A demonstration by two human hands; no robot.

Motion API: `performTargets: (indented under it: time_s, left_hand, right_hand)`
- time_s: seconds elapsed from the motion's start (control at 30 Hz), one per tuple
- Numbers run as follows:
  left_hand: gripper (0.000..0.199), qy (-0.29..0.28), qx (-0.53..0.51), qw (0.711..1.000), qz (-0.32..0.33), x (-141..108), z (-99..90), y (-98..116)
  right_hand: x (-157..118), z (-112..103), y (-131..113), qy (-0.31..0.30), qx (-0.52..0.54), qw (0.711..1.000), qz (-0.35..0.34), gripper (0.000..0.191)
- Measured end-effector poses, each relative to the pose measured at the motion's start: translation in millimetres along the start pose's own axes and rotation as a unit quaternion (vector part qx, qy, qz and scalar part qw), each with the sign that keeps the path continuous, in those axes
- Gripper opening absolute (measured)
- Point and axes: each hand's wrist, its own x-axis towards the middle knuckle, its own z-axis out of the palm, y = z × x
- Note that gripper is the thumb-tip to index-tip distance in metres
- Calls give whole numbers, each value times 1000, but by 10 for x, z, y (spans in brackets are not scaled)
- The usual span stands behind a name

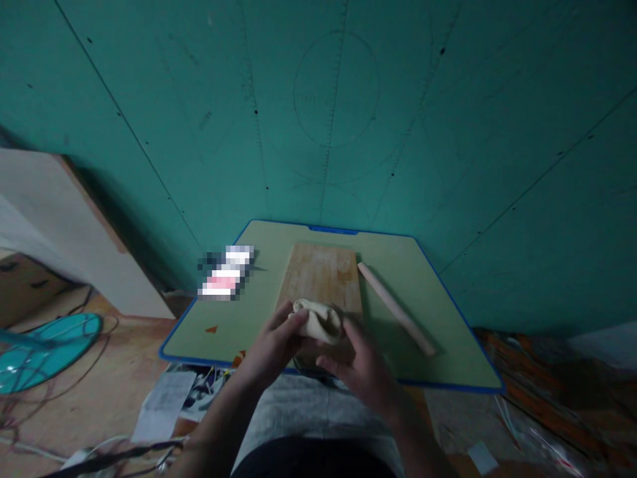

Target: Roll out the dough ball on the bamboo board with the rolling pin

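Observation:
A pale, folded lump of dough (318, 322) is held up over the near end of a wooden cutting board (323, 265). My left hand (276, 342) is closed on its left side, the thumb pressing on top. At the dough's right edge is my right hand (361, 362); its fingers are curved and its thumb stands apart, pointing left below the dough. Whether those fingertips touch the dough is hard to tell in the dim light. A wooden rolling pin (398, 309) lies slantwise to the right of the board.
Everything lies on a low, pale table (438, 318) with a blue rim, against a green wall (199, 99). A blurred-out phone-like object (226, 273) is at the table's left. Cables and a turquoise round base (74, 338) are on the floor at left.

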Motion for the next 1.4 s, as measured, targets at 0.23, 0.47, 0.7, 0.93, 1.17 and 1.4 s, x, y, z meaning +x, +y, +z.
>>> performTargets:
  time_s: [0.23,0.47,0.7,0.93,1.17,1.4]
  left_hand:
    - [39,-139,-9,989,-56,-44,-40,-33]
    - [39,-245,165,955,-12,-87,-39,100]
    - [42,-202,91,975,-18,-39,-38,-11]
    - [47,-131,8,988,-79,-36,68,-194]
    - [49,-212,127,966,-75,-37,32,-55]
    - [37,-58,192,979,-16,-104,-14,-112]
  right_hand:
    - [30,-91,25,-26,-65,982,-176,80]
    - [18,-113,-81,-60,18,981,-186,102]
    - [54,-167,-210,-129,76,983,-104,78]
    - [41,-98,-79,16,1,994,-108,71]
    - [-4,-146,-130,-46,2,995,-90,85]
    - [-87,-146,44,-19,34,998,-48,76]
